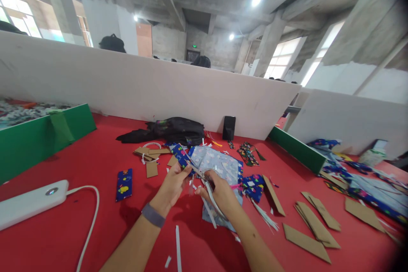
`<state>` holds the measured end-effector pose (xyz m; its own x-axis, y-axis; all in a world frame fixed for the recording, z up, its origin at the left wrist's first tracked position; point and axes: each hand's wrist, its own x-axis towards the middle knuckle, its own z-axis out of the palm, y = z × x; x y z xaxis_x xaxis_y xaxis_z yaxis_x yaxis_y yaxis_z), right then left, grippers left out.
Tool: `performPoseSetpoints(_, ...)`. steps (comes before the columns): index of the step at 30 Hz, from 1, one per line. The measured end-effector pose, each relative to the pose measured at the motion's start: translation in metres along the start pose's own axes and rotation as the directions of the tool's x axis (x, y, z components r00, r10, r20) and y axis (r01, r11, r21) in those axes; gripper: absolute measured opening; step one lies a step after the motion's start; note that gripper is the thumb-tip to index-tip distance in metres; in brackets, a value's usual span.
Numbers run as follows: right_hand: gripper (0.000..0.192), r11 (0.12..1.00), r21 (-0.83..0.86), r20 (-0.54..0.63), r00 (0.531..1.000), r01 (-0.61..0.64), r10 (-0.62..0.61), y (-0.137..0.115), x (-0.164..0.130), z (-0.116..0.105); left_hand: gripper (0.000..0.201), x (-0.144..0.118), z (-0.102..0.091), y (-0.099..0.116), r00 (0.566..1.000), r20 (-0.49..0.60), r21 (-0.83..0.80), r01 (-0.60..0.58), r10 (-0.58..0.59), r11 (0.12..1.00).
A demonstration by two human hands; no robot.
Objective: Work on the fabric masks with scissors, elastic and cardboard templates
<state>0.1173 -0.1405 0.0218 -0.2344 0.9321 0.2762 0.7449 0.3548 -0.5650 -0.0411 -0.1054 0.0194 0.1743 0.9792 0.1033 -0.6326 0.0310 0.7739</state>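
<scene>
Scissors [198,172] are gripped in the right hand [221,192], blades at the blue patterned strip [180,155] pinched by the left hand [171,187]; pale cloth [218,157] lies beneath and beyond the right hand.

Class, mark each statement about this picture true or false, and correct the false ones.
1. The right hand holds the scissors. True.
2. The left hand is empty. False: the left hand holds a blue patterned piece.
3. A dark wristband is on the left wrist. True.
4. The phone lies flat on its back. False: the phone stands upright by the white partition.
5. A white cable comes out of the white power bank. True.
6. The tabletop is green. False: the tabletop is red.
</scene>
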Motion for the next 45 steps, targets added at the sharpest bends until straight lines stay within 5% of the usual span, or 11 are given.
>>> performPoseSetpoints(22, 0.038, 0.992, -0.103, -0.012, 0.997, -0.078, 0.077, 0.001, 0.002, 0.001, 0.024, 0.001, -0.001, 0.0, 0.999, -0.017, -0.041, 0.034, -0.034, 0.999)
performPoseSetpoints(45, 0.031, 1.0, -0.008, -0.058, 0.998, 0.005, -0.005, 0.001, -0.001, 0.004, 0.022, -0.003, 0.004, -0.009, 0.999, -0.014, 0.009, 0.04, -0.04, 0.999)
